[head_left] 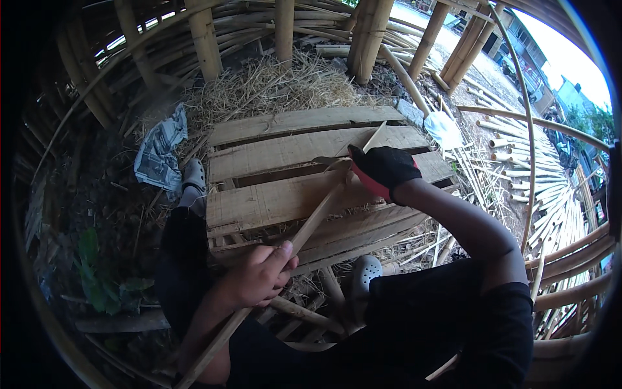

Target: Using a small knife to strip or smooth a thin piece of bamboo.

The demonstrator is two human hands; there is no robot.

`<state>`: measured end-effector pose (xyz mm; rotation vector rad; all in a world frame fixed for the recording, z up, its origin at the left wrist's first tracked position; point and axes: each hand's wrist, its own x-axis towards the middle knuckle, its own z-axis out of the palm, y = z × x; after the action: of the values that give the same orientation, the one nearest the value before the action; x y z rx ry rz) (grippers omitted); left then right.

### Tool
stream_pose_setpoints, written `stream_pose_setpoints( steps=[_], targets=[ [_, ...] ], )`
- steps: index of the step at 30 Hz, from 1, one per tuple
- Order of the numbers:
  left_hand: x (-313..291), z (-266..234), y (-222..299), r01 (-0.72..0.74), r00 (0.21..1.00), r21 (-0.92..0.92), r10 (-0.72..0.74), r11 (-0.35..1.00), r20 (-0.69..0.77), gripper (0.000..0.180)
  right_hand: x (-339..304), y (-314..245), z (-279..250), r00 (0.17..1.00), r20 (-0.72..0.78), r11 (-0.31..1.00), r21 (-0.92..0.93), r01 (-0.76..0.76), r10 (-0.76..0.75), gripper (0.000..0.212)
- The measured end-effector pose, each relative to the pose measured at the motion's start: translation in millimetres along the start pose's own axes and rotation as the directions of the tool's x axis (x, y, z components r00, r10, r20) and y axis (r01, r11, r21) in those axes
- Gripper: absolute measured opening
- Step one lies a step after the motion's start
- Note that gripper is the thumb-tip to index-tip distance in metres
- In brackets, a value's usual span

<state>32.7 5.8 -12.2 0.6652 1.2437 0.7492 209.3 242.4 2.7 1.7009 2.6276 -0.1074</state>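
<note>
A long, pale bamboo strip (317, 217) slants from the lower left, beside my left forearm, up over a wooden pallet. My left hand (262, 275), bare, is closed around the strip's lower part. Farther up, my right hand (387, 172), in a black and red glove, is closed where the strip passes. A thin, dark, curved blade, seemingly a knife (324, 160), juts left from the gloved fist across the strip; its handle is hidden in the glove. A thin curl of bamboo (341, 167) bends up beside the strip there.
The slatted pallet (249, 201) lies between my feet. Crumpled newspaper (159, 155) is at the left, a white plastic bag (444, 129) at the right. Straw (278, 87) heaps behind. Bamboo posts (369, 42) surround the place; many cut bamboo poles (518, 172) lie at the right.
</note>
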Motion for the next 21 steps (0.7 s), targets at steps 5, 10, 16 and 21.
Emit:
stream_pose_setpoints(
  steps=[5, 10, 16, 21],
  targets=[
    [2, 2, 5, -0.025, 1.000, 0.000, 0.025, 1.000, 0.002, 0.044, 8, 6, -3, 0.997, 0.059, 0.993, 0.106, 0.051, -0.057, 0.076],
    [7, 2, 4, -0.036, 0.999, -0.001, 0.036, 0.999, 0.006, 0.045, 9, -8, -21, 0.983, 0.156, 0.995, 0.021, 0.093, -0.095, 0.066],
    [8, 4, 3, -0.029, 0.999, -0.029, 0.029, 0.999, 0.015, 0.044, -16, -6, -12, 0.989, 0.084, 0.992, 0.005, 0.125, -0.125, 0.066],
    [11, 3, 7, 0.006, 0.999, -0.074, -0.003, 0.997, 0.051, 0.045, -5, -1, -12, 0.993, 0.075, 0.995, 0.031, 0.092, -0.094, 0.066]
  ],
)
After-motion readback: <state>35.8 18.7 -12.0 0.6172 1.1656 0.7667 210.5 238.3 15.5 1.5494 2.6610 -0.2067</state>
